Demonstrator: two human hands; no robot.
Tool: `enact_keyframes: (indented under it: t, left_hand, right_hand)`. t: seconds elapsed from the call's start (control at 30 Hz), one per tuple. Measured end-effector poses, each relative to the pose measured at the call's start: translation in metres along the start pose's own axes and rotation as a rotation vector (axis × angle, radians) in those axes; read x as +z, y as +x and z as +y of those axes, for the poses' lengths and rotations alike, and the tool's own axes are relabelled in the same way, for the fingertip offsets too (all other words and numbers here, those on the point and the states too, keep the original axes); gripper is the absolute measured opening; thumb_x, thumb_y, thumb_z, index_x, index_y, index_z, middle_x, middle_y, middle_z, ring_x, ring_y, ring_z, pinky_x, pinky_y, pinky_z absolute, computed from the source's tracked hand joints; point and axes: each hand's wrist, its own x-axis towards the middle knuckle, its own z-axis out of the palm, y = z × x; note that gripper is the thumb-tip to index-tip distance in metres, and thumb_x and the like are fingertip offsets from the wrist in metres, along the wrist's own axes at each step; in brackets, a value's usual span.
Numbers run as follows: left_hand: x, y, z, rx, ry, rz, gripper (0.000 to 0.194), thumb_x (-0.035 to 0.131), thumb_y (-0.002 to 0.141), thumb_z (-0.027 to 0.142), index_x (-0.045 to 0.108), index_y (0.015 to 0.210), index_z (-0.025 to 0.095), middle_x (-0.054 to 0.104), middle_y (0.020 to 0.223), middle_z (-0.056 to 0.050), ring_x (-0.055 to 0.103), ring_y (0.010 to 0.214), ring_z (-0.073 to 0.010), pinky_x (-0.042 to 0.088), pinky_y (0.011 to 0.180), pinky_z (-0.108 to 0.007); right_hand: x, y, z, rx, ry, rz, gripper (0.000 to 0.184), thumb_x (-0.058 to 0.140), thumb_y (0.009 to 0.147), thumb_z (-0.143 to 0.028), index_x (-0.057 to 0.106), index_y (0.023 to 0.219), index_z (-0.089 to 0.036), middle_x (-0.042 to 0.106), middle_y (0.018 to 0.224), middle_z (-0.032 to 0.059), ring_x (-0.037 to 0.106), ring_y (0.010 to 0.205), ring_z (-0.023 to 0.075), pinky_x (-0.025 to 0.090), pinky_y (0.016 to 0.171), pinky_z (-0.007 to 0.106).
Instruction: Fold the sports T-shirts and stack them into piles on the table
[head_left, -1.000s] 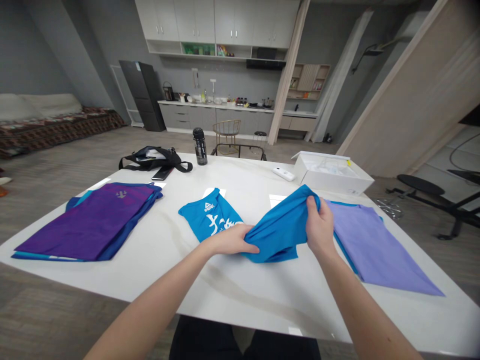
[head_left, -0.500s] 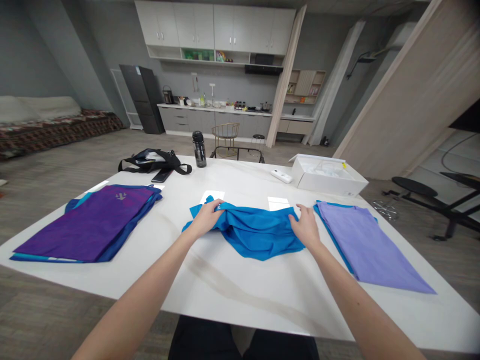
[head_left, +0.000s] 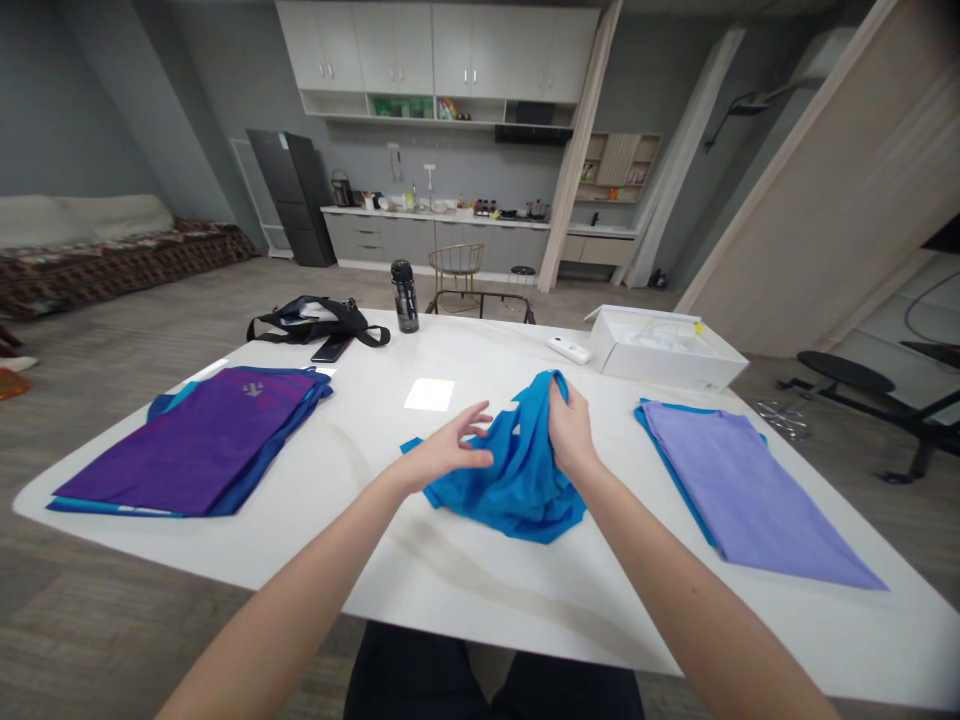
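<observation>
A crumpled blue shirt lies bunched at the middle of the white table, its upper part lifted into a peak. My right hand grips that raised part from the right, fingers closed round the cloth. Just left of the shirt, my left hand is open with its fingers spread and the thumb stretched out; it may brush the fabric, which I cannot tell. Folded purple and blue shirts are stacked to the left. On the right, a folded lavender garment rests on a blue one.
Along the far side stand a black bag, a phone, a dark bottle, a white handheld device and an open white box. A chair stands beyond the table.
The blue shirt went from partly spread, with white print showing, to laid across, then gathered into a bunch. My right hand closed on it and lifted it; my left hand let go.
</observation>
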Motion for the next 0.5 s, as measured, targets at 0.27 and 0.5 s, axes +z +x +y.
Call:
enact_keyframes:
  t: [0.27,0.5]
  left_hand:
    - [0.042,-0.002,-0.044,0.122,0.425,0.309,0.018,0.066,0.087,0.037,0.067,0.096,0.021,0.066,0.098,-0.004,0.06,0.099,-0.0236,0.046,0.093,-0.039]
    - [0.007,0.011,0.01,0.098,-0.296,0.307,0.036,0.072,0.084,0.052,0.053,0.084,0.02,0.052,0.067,0.007,0.048,0.058,-0.0083,0.04,0.058,-0.022]
  right_hand:
    - [-0.004,0.002,0.014,0.365,0.28,-0.179,0.054,0.051,0.084,-0.078,0.056,0.075,-0.025,0.062,0.061,0.002,0.059,0.058,0.0214,0.051,0.056,0.035]
    - [-0.035,-0.007,0.023,-0.06,-0.299,-0.117,0.048,0.067,0.076,-0.038,0.065,0.121,-0.021,0.065,0.124,0.0114,0.06,0.11,0.03,0.05,0.096,0.047]
